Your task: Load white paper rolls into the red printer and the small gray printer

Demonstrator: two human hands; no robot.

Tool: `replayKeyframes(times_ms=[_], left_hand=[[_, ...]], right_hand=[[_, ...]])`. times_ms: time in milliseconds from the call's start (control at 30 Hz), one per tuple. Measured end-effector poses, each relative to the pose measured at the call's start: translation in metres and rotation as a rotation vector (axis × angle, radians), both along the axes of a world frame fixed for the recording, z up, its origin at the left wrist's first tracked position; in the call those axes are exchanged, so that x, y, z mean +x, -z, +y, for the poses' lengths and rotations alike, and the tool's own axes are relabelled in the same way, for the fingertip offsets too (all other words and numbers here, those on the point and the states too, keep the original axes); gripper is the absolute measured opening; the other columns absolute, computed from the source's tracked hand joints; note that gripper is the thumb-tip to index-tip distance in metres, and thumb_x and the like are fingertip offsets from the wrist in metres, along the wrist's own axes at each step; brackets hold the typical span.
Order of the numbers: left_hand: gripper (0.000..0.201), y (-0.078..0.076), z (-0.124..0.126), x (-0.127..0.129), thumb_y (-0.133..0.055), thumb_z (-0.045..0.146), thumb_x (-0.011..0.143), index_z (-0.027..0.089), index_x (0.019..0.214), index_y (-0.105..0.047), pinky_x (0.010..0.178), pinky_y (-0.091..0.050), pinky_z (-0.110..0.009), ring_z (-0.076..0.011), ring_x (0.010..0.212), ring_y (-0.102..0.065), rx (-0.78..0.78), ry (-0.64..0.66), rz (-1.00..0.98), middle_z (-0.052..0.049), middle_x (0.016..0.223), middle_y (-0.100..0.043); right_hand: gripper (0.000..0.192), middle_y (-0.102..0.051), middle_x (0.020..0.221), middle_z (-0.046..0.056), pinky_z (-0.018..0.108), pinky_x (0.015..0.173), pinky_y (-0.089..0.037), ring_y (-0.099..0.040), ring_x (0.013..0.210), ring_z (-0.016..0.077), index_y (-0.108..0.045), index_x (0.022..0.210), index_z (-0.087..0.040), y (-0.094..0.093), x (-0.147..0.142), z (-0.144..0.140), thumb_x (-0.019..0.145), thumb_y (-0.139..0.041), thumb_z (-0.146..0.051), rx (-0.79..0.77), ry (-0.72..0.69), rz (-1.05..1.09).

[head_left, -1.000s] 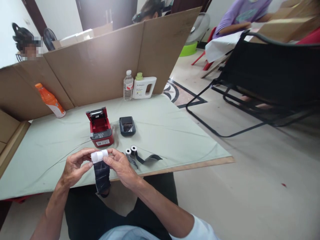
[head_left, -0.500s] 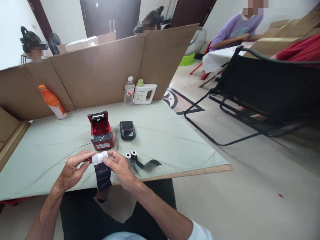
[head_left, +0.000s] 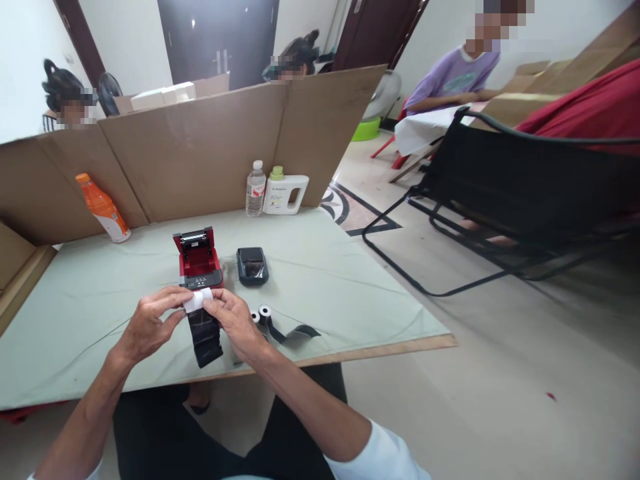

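Between my left hand [head_left: 153, 323] and my right hand [head_left: 236, 323] is a small white paper roll [head_left: 197, 300], pinched at both ends by my fingertips. From it a shiny black strip [head_left: 205, 341] hangs down towards the table's front edge. Just beyond my fingers stands a red and black label printer [head_left: 199, 268], its lid raised and the red inside showing; the roll hides part of its front. A smaller dark device [head_left: 253, 267] lies to the printer's right. Beside my right hand are two small rolls [head_left: 265, 312] with black tape, one partly hidden, and a loose black tail.
At the table's back, an orange bottle [head_left: 103, 210], a clear water bottle [head_left: 255, 190] and a white jug [head_left: 286, 193] stand by a cardboard screen [head_left: 195, 153]. People sit beyond it. A black folding chair [head_left: 510, 180] is at the right, near a person in purple [head_left: 453, 80].
Both hands have shifted slightly forward with the roll, now overlapping the red printer's front. The view has tilted a little, and the person in purple has leaned to the left.
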State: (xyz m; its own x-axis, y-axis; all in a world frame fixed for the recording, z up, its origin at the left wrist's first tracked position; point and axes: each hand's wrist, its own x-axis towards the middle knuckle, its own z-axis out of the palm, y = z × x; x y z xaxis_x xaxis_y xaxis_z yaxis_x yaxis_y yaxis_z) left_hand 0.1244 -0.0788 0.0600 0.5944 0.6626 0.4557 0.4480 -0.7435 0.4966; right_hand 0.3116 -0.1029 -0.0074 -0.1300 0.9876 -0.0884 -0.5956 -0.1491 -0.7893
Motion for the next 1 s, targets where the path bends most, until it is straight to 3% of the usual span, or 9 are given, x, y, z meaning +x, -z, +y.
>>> replayKeyframes(times_ms=[100, 267, 333, 467, 700, 1000], left_hand=[[0.024, 0.005, 0.021, 0.0, -0.063, 0.017, 0.095, 0.022, 0.114, -0.078, 0.09, -0.061, -0.032, -0.0203, 0.099, -0.075, 0.031, -0.029, -0.007, -0.008, 0.11, -0.079], [0.027, 0.02, 0.08, 0.002, -0.062, 0.013, 0.088, 0.02, 0.108, -0.079, 0.089, -0.061, -0.033, -0.0211, 0.1, -0.075, 0.022, -0.068, -0.032, -0.008, 0.11, -0.079], [0.03, 0.031, 0.104, 0.005, -0.061, 0.011, 0.083, 0.019, 0.104, -0.08, 0.09, -0.061, -0.034, -0.0221, 0.101, -0.075, -0.001, -0.083, -0.026, -0.008, 0.108, -0.08], [0.033, 0.053, 0.137, 0.013, -0.059, 0.01, 0.076, 0.02, 0.099, -0.081, 0.094, -0.058, -0.037, -0.0221, 0.097, -0.073, -0.046, -0.151, 0.039, -0.007, 0.103, -0.08], [0.039, 0.071, 0.154, 0.018, -0.059, 0.007, 0.069, 0.022, 0.098, -0.082, 0.083, -0.054, -0.034, -0.0221, 0.087, -0.064, -0.086, -0.332, 0.194, -0.005, 0.088, -0.073], [0.041, 0.063, 0.155, 0.016, -0.059, 0.005, 0.066, 0.023, 0.097, -0.08, 0.079, -0.049, -0.031, -0.0232, 0.089, -0.061, -0.11, -0.37, 0.354, -0.003, 0.083, -0.074]], right_hand=[[0.056, -0.076, 0.088, 0.003, 0.03, 0.075, -0.053, -0.069, 0.078, 0.0169, -0.067, 0.112, -0.015, 0.004, -0.003, 0.014, 0.072, -0.088, -0.048, 0.01, 0.049, -0.013], [0.085, -0.076, 0.091, 0.001, 0.029, 0.076, -0.055, -0.07, 0.083, 0.0173, -0.049, 0.145, -0.02, 0.014, -0.009, 0.03, 0.069, -0.085, -0.033, 0.01, 0.127, -0.01], [0.077, -0.075, 0.089, 0.001, 0.028, 0.072, -0.055, -0.069, 0.079, 0.0165, -0.055, 0.141, -0.02, 0.018, -0.01, 0.033, 0.069, -0.081, -0.029, 0.022, 0.105, -0.057], [0.035, -0.07, 0.072, -0.001, 0.026, 0.057, -0.051, -0.06, 0.059, 0.0128, -0.073, 0.104, -0.017, 0.025, -0.009, 0.038, 0.071, -0.072, -0.029, -0.014, 0.052, -0.248], [0.025, -0.067, 0.066, -0.001, 0.024, 0.05, -0.047, -0.058, 0.054, 0.0129, -0.073, 0.094, -0.017, 0.028, -0.005, 0.049, 0.071, -0.065, -0.024, -0.039, 0.011, -0.361], [0.018, -0.064, 0.065, -0.003, 0.022, 0.049, -0.046, -0.056, 0.052, 0.0106, -0.071, 0.087, -0.017, 0.025, -0.005, 0.051, 0.071, -0.065, -0.021, -0.042, -0.041, -0.337]])
